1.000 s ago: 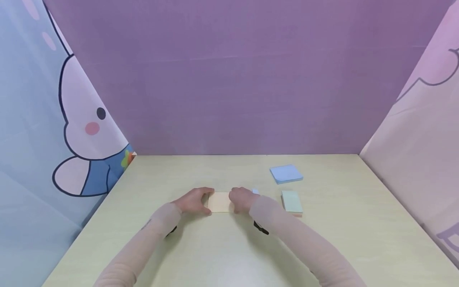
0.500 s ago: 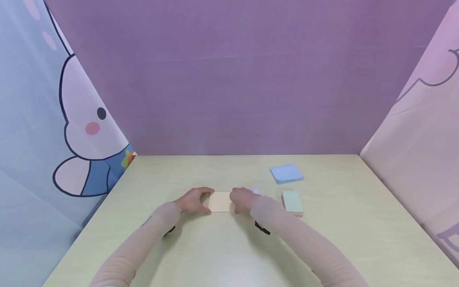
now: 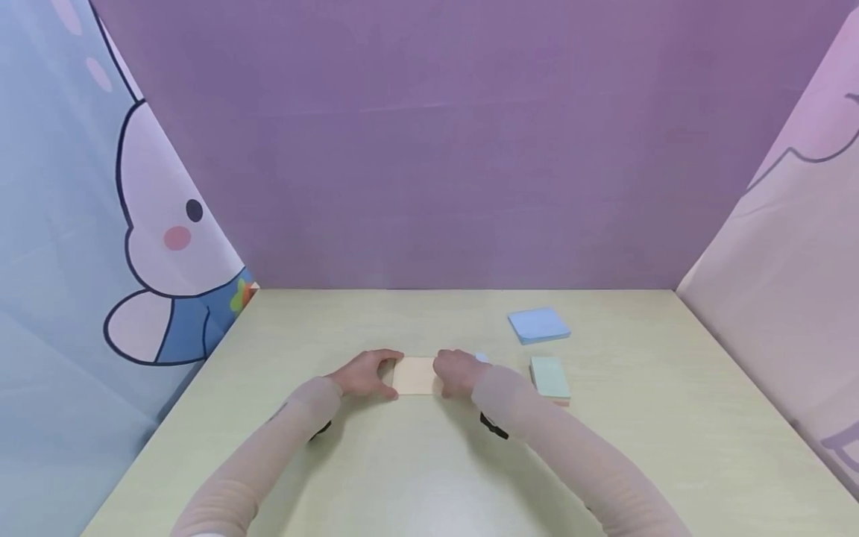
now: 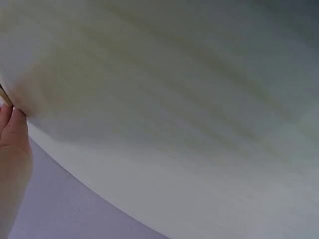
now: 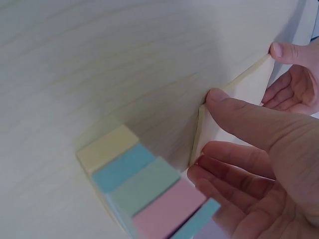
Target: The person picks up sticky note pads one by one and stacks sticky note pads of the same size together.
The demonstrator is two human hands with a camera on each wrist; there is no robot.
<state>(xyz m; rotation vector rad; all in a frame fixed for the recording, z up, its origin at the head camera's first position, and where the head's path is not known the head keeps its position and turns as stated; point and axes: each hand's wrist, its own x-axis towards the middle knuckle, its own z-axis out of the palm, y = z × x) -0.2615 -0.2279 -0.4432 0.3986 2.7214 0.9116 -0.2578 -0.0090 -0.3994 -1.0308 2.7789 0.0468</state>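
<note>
A cream sticky note pad (image 3: pixel 414 375) lies on the table between my two hands. My left hand (image 3: pixel 365 373) grips its left end, thumb on the near edge and fingers at the far edge. Around the right end, my right hand (image 3: pixel 458 373) holds the pad the same way. The right wrist view shows the right thumb (image 5: pixel 229 107) and curled fingers at the pad's corners. Only part of the left hand (image 4: pixel 12 154) shows in the left wrist view. Multicoloured sticky flags (image 5: pixel 142 179) lie beside the right hand, mostly hidden behind it in the head view.
A blue sticky note pad (image 3: pixel 539 325) lies farther back on the right. Nearer, a pale green pad (image 3: pixel 550 378) sits over a pink layer, just right of the right forearm. A purple backdrop (image 3: pixel 429 149) rises at the back edge of the table (image 3: pixel 416 477), with printed curtains on both sides.
</note>
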